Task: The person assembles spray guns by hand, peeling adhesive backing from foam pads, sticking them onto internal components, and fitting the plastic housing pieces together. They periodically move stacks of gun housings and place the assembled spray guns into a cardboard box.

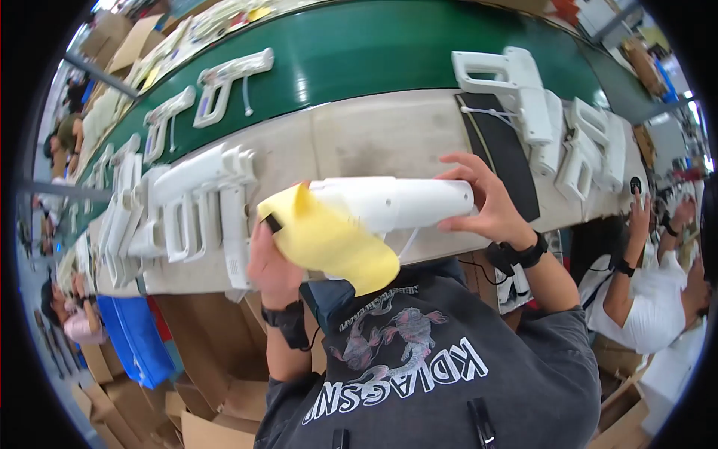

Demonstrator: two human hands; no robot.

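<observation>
Level in front of me, a white plastic gun-shaped device (430,203) is held over the table's near edge. My right hand (490,203) is closed around its rounded right end, thumb below and fingers above. A yellow cloth (329,236) covers the device's left part and hides its handle. At the cloth's left edge is my left hand (275,258), slightly blurred, closed on the cloth with some fingers hidden. A small black patch shows on the cloth beside that hand. A thin white strap hangs below the device.
Similar white devices (202,176) crowd the table's left, with others (535,97) at the right beside a black mat (501,150). Behind runs a green conveyor belt (359,52) carrying more. A blue bin (134,340) and cardboard boxes stand below. Another person (643,299) works at right.
</observation>
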